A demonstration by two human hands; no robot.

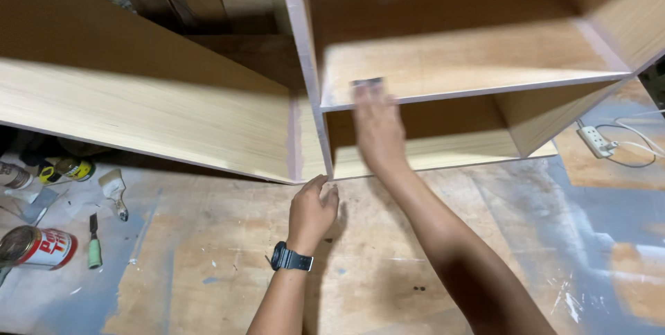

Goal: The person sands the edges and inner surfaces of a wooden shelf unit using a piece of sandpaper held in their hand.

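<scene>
Big pale wood-veneer cabinet carcass [173, 110] lies on its side across the far half of the bench, open front facing the person, one horizontal shelf [471, 65] dividing the right-hand bay. Worn plywood bench top [228, 266], patchy blue-grey paint and white flecks, carries everything.

Right arm reaches from the near right edge up into the cabinet. Right hand [377, 127] lies flat, fingers extended, pressing a small grey sanding pad [367, 83] against the front edge of the shelf, near the upright divider. The pad is blurred; only its top strip shows above the fingertips. The hand is pressed on the pad, not wrapped around it.

Left hand [312, 210], black wristwatch [291, 259] on the wrist, is loosely curled and holds nothing, fingertips touching the bottom front corner of the cabinet where the divider meets the bench, about mid-bench.

Near the left bench edge: red-and-white tin can [38, 247] on its side, green-handled chisel [93, 241] just right of it, small paintbrush [114, 193] with light bristles further back, yellow-and-black tape measure [66, 169] half under the cabinet's overhang. White power strip [597, 141] with cable sits at the right edge, beside the cabinet's right end.
</scene>
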